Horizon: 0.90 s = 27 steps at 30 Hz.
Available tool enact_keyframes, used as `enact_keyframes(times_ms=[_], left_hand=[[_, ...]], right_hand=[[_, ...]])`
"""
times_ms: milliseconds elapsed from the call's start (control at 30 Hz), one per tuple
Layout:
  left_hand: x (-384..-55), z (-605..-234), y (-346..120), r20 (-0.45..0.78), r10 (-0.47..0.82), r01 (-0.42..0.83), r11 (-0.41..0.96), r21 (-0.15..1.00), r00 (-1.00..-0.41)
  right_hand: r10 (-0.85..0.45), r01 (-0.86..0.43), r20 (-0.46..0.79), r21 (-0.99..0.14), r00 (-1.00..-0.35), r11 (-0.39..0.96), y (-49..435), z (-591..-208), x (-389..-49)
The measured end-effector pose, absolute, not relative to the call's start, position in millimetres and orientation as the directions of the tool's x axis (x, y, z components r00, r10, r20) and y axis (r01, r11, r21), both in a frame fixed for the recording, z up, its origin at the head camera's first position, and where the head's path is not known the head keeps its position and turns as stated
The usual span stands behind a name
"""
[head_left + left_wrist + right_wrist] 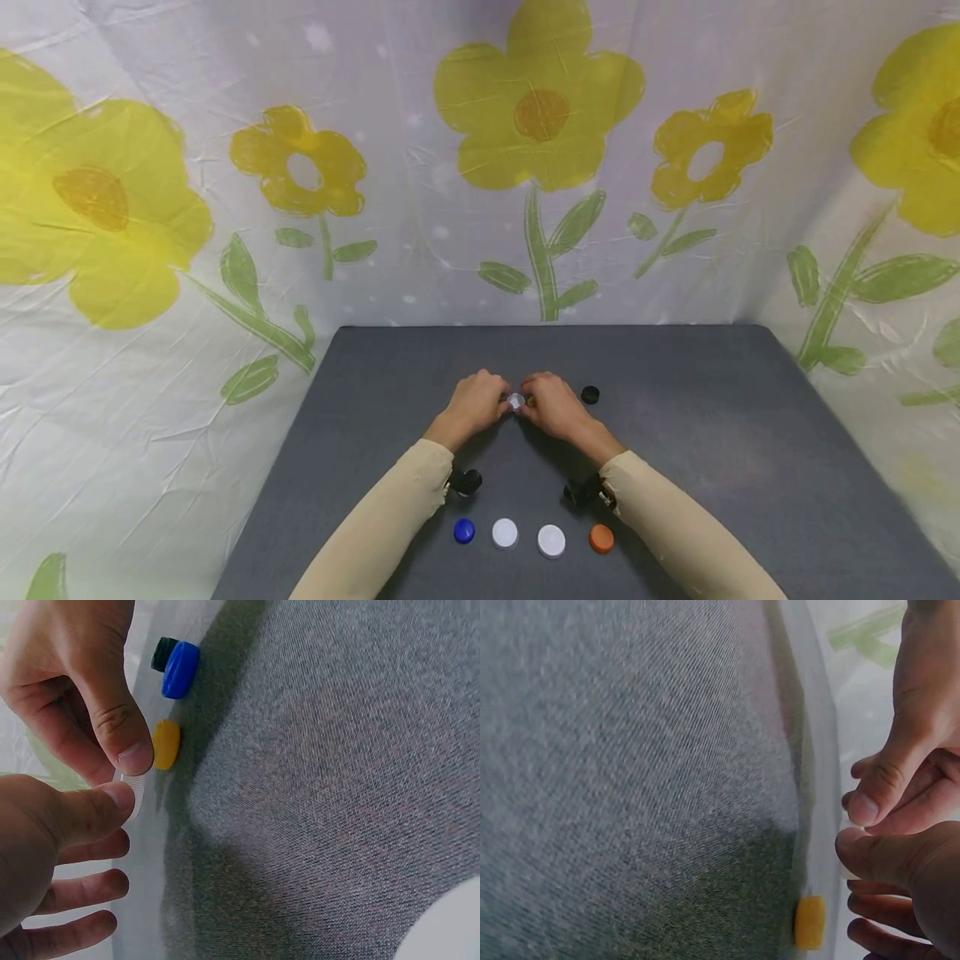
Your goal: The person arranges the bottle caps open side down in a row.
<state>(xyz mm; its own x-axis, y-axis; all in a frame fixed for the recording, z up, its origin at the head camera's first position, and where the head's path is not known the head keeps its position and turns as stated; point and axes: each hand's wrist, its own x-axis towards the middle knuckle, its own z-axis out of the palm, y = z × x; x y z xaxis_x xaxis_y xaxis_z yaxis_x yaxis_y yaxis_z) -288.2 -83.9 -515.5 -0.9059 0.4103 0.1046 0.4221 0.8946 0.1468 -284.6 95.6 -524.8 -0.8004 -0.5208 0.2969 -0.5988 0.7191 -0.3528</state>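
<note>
A small white bottle cap (516, 401) with a ridged side is held between my two hands over the far part of the table. My left hand (476, 402) pinches it with thumb and fingers from the left. From the other side, my right hand (553, 406) has its thumb and fingertips on it too. In the left wrist view the two thumb tips almost meet over the ridged cap (138, 796). Beyond the right thumb stands a yellow cap (166, 744), mostly covered by the right hand in the head view.
A blue cap (181, 670) and a black cap (590, 395) are past my right hand. Along the near side of the grey table (712, 400) lie another blue cap (464, 531), two white caps (505, 532) and an orange cap (601, 538). A flowered curtain (420, 250) hangs behind.
</note>
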Motion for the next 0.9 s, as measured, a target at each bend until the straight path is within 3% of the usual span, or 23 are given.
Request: enact_keyframes(times_ms=[900], left_hand=[[-236.6,-475.9,-99.7,0.272,0.480,0.520,0.849,0.097,-0.834]], right_hand=[[-0.478,-0.621,0.405,-0.399,-0.779,0.675,96.5,-491.3,-238.4]])
